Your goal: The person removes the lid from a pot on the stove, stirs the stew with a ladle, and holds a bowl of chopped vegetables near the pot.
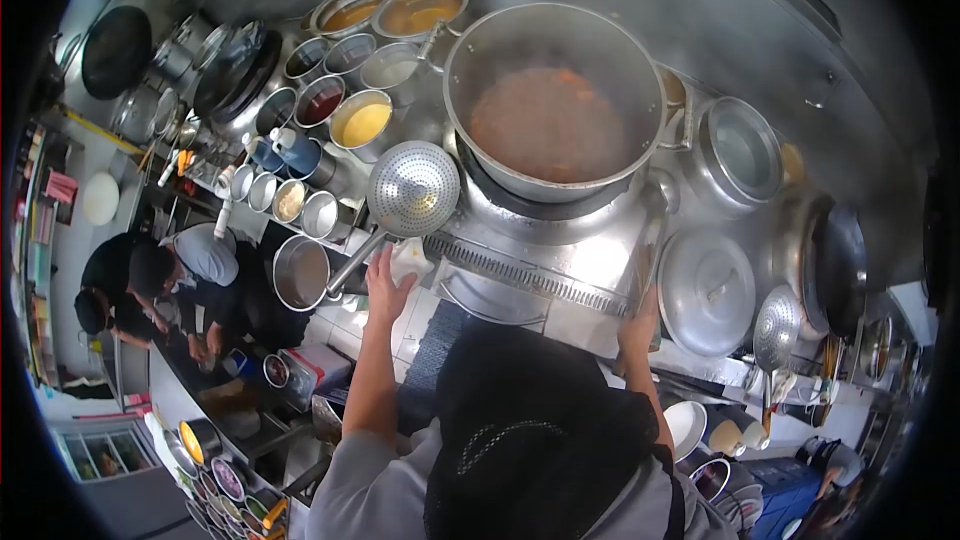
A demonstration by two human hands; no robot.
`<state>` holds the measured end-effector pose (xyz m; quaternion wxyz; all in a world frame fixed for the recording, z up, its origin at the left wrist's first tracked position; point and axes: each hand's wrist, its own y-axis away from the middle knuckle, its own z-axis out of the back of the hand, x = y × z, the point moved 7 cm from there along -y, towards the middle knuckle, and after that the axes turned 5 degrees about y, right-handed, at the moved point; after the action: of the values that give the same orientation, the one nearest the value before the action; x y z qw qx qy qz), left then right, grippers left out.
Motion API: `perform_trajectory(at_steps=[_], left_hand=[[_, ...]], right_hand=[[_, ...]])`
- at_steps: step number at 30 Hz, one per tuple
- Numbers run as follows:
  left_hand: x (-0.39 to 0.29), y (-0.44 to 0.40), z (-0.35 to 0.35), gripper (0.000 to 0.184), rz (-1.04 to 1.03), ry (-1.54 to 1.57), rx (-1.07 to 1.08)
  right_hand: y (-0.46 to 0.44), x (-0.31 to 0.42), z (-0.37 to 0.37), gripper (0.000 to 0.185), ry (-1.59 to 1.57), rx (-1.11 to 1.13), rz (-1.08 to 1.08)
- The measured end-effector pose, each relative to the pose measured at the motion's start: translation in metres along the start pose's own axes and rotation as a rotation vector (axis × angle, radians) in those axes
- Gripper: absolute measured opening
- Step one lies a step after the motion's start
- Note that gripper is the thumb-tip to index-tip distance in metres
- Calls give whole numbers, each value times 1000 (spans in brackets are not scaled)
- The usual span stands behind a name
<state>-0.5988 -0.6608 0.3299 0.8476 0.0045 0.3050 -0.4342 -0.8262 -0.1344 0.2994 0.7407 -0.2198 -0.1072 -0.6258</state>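
Observation:
My left hand (388, 285) has its fingers spread beside a white cloth (412, 258) and the handle of a large perforated strainer (413, 190). My right hand (637, 332) is closed around the long handle of a metal ladle (663, 188), right of the stove front. Between and beyond my hands stands a big steel pot (650, 80) with steaming reddish-brown contents. A round metal lid (706, 292) lies right of the ladle.
Metal containers of sauces, one of them yellow (362, 125), stand left of the pot. A small pot (302, 273) is near the strainer handle. Stacked basins (740, 152) and another strainer (777, 328) are at right. Co-workers (205, 265) lean over a counter at left.

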Motion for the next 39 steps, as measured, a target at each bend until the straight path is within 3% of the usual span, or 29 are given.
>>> perform_trajectory(at_steps=[1,3,5,7,12,14,15,16,17,18,22,26,28,30,33,34,36,39], left_hand=[[8,-7,-6,75,-13,10,10],[30,-20,-32,78,74,100,252],[37,-23,-41,74,110,159,301],[41,-22,-41,70,155,236,316],[41,-26,-43,65,-83,297,384],[29,-38,-28,82,-183,251,586],[35,-47,-26,88,-322,195,550],[30,-57,-19,86,-371,53,490],[11,-65,-3,82,-346,105,484],[-12,-74,7,73,-530,160,423],[-88,-77,13,31,-688,374,749],[-180,-14,-14,17,-952,451,1055],[-214,35,-31,17,-1133,461,1196],[-249,96,-31,19,-1303,498,1334],[-279,184,-31,13,-1456,391,1502],[-286,216,-25,14,-1445,362,1575],[-289,276,-18,16,-1522,337,1653],[-272,355,-18,22,-1610,302,1765]], right_hand=[[7,4,0,91,9,-9,-15],[25,8,-7,93,8,131,-119],[39,12,-6,93,-10,125,-148],[60,12,-19,92,0,83,-30],[84,19,-40,83,106,50,-144],[99,6,-49,72,122,-47,-236],[98,21,-32,68,113,62,-446],[105,36,-13,67,153,-16,-481],[110,53,9,65,128,-84,-545],[124,59,18,61,169,-220,-525],[214,88,66,38,76,-565,-627],[361,107,75,35,60,-685,-888],[444,113,47,33,-115,-635,-1155],[538,119,5,31,-129,-728,-1304],[657,155,-63,28,-291,-768,-1689],[685,172,-68,28,-302,-801,-1731],[753,219,-116,31,-847,-1144,-2038],[840,263,-166,35,-1002,-1641,-2153]])
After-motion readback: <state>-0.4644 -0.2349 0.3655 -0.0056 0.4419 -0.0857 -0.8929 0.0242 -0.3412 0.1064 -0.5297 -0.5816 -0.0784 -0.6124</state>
